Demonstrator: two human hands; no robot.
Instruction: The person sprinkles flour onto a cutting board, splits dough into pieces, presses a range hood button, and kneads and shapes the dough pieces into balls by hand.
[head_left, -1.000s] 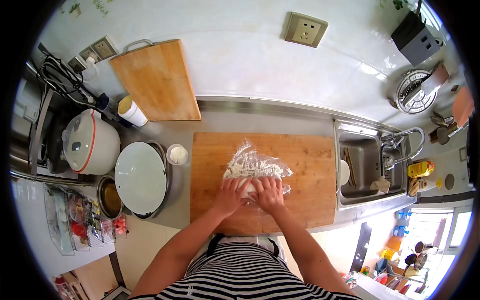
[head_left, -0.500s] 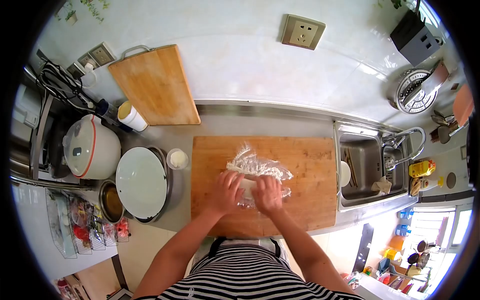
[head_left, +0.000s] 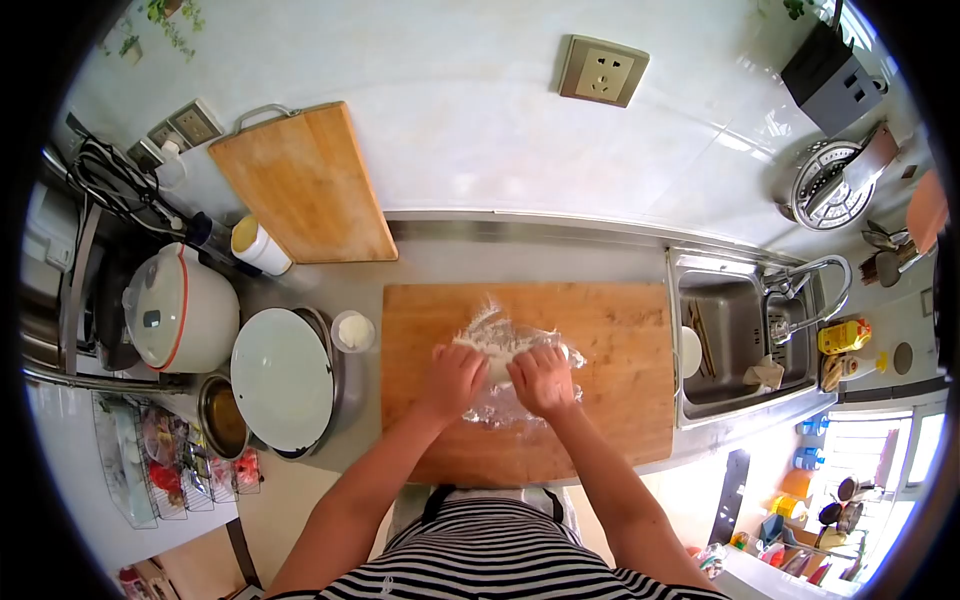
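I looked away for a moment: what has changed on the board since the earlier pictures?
The left hand and right hand have moved farther forward over the board, away from the body, and the dough with them. The fingertips, at first close together over it, are now apart. Neither hand has visibly let go. The board and cooker stayed put.

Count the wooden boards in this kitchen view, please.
2. One board lies flat on the counter, left of the sink. The other board leans against the wall, beside the white container. More may be hidden.
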